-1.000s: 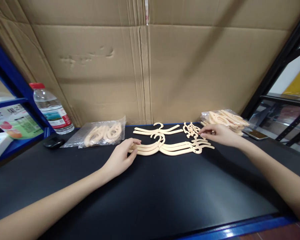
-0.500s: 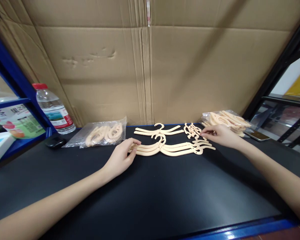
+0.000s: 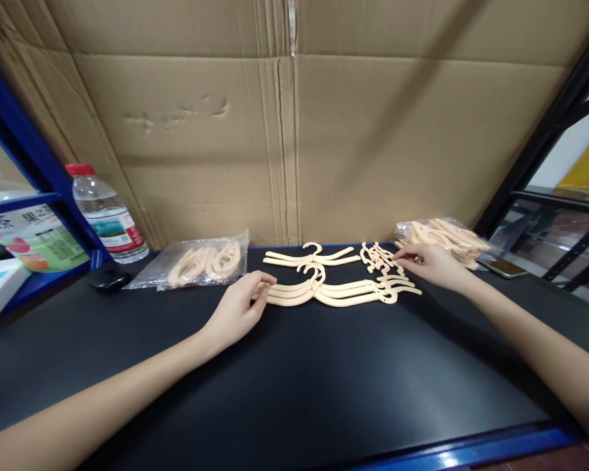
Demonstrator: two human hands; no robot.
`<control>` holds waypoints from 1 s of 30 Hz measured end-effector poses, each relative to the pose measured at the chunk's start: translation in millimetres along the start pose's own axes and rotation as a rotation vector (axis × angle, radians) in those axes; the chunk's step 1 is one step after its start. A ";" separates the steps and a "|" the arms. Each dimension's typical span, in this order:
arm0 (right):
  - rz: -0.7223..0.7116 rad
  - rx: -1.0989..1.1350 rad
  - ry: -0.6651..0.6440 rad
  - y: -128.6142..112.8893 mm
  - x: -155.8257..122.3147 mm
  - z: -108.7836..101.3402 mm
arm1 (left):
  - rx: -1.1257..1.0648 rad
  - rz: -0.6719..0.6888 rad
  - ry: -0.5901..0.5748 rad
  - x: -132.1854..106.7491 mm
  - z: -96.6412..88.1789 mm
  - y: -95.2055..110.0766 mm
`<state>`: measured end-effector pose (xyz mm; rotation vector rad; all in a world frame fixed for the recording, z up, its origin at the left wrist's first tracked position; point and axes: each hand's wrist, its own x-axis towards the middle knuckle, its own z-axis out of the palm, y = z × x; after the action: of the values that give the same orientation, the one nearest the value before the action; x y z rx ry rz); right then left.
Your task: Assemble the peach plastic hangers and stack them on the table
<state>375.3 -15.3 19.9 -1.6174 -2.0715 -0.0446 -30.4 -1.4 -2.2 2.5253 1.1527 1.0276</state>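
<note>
Cream plastic clothes hangers (image 3: 346,293) lie in a front row on the black table, their hooks pointing away from me. My left hand (image 3: 240,304) is closed around the left ends of this row, thumb in front and fingers behind. Farther back lies a second set of folding hangers (image 3: 287,258). At the right is a loose pile of small cream hook pieces (image 3: 377,256). My right hand (image 3: 429,261) reaches over the right edge of that pile with thumb and fingers pinched together; what is between the fingertips is too small to make out.
A clear bag of cream hanger parts (image 3: 201,265) lies at left, beside a black object (image 3: 108,279) and a red-capped water bottle (image 3: 105,212). At right are a second, fuller bag (image 3: 451,235) and a phone (image 3: 505,267). Cardboard (image 3: 201,144) walls off the back.
Both hands and the hangers stay almost where they were. The right fingertips have shifted very slightly over the small pieces.
</note>
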 end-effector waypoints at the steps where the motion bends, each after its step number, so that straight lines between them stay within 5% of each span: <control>1: 0.001 0.003 0.008 1.5 0.4 0.7 | -0.001 0.000 -0.001 0.0 -0.1 0.1; 17: 0.022 -0.052 -0.014 23.7 5.8 21.7 | -0.001 0.012 0.005 -0.3 -0.5 0.7; 30: 0.127 -0.046 0.136 27.7 5.4 26.7 | 0.010 0.011 -0.002 -0.7 -1.6 2.0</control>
<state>389.9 6.3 -8.8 -1.7206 -1.8754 -0.1557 -30.6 -3.5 -0.6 2.5427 1.1479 1.0235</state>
